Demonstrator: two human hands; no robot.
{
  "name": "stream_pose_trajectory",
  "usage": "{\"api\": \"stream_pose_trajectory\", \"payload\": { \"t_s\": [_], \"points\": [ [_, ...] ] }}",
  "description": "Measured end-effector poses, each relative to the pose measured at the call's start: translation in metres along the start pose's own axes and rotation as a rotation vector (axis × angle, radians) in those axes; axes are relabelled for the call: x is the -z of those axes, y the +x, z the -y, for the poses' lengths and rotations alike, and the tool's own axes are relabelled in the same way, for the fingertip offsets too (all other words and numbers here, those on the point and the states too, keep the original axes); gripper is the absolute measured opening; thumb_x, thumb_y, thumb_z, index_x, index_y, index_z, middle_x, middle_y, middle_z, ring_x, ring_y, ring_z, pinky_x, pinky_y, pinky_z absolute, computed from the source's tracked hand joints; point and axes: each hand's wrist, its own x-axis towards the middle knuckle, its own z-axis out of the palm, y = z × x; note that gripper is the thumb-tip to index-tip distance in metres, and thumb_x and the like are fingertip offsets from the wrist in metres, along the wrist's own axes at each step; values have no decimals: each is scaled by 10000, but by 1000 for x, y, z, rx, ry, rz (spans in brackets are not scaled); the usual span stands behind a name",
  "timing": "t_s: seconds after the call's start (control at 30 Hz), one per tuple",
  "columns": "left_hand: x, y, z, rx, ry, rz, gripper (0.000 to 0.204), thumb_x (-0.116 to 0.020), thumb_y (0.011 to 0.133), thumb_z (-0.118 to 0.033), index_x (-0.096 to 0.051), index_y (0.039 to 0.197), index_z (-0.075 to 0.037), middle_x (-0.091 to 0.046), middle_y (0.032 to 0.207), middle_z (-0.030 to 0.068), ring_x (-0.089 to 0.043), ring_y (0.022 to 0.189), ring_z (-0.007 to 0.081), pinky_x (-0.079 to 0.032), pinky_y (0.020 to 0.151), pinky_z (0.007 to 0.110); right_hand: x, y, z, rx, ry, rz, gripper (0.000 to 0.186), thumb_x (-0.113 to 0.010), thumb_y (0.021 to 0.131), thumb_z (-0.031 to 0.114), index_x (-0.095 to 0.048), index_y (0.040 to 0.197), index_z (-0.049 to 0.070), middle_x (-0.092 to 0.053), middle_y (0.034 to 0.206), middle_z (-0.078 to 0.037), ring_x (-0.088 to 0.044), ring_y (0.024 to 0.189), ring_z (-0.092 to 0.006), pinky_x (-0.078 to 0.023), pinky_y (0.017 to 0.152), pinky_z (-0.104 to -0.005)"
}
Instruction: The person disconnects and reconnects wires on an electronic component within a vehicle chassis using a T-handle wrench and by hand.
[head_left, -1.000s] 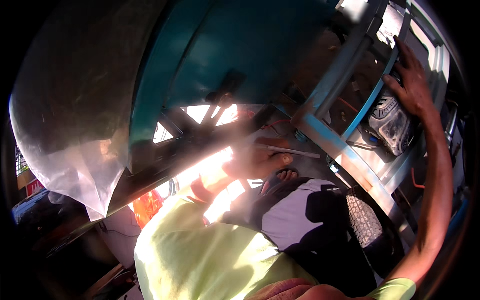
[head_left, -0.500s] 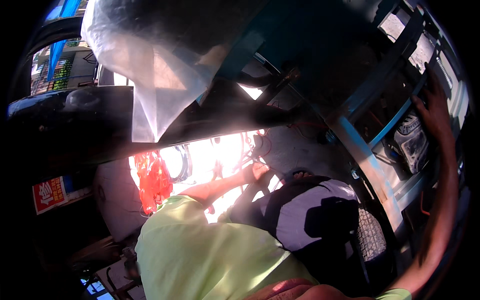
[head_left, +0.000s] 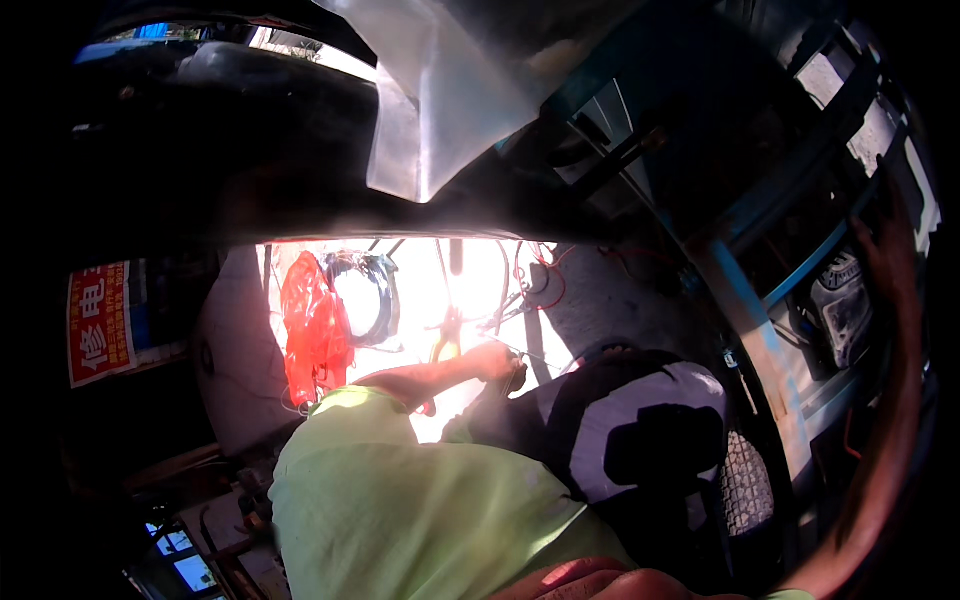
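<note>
In the head view my left hand (head_left: 500, 365) reaches into the sunlit patch, fingers closed on a thin metal tool (head_left: 518, 370). Pliers or similar yellow-handled tools (head_left: 445, 340) lie just beyond it, blurred by glare. My right hand (head_left: 885, 245) rests with fingers apart on the blue-and-grey metal frame (head_left: 740, 295) at the far right, gripping or leaning on it; its fingertips are in shadow. Under that hand sits a dusty metal housing (head_left: 840, 315). A translucent plastic sheet (head_left: 420, 130) hangs over a dark curved body panel (head_left: 220, 130) above my left hand.
A red plastic bag (head_left: 315, 330) lies beside a coil (head_left: 370, 300), with red wires (head_left: 535, 290) on the ground. A red sign (head_left: 95, 330) stands at the left. A tyre (head_left: 745, 485) is beside my leg (head_left: 640, 390), under the frame's lower part.
My view has swung, so the hanging sheet sits higher and farther right. My left hand has moved lower and somewhat left into brighter light. My right hand stays on the frame.
</note>
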Motion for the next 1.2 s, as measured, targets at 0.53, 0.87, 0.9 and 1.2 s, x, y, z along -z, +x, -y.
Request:
{"api": "stream_pose_trajectory", "payload": {
  "t_s": [0.53,0.87,0.9,1.2],
  "points": [
    [305,65,68,321,-42,-926,387,-631,996,-392,-720,946,-19,-729,901,162,-717,822,267,-569,745,415,32,-13,30,-150,79,43,750,-603,942,618,-637,1381,11,-302,1687,-136,-300,1534,-399,-297,1240,-508],
    [350,88,82,377,-217,-925,373,-635,996,-392,-709,931,-32,-720,879,146,-710,801,260,-570,728,407,24,-7,34,-131,103,0,680,-488,989,624,-795,1100,27,-276,1701,-129,-249,1558,-375,-263,1240,-563],
    [351,87,83,362,-265,-930,372,-635,996,-392,-708,929,-33,-719,876,145,-709,799,259,-570,726,407,23,-6,36,-133,92,5,682,-477,997,622,-797,1098,29,-282,1698,-131,-250,1557,-374,-260,1242,-562],
    [335,51,61,-49,-946,-872,361,-639,996,-391,-698,916,-45,-711,856,131,-703,779,253,-571,711,400,36,-4,46,-147,108,45,677,-442,1031,607,-809,1084,41,-298,1690,-119,-255,1557,-357,-250,1244,-566]
  ]
}}
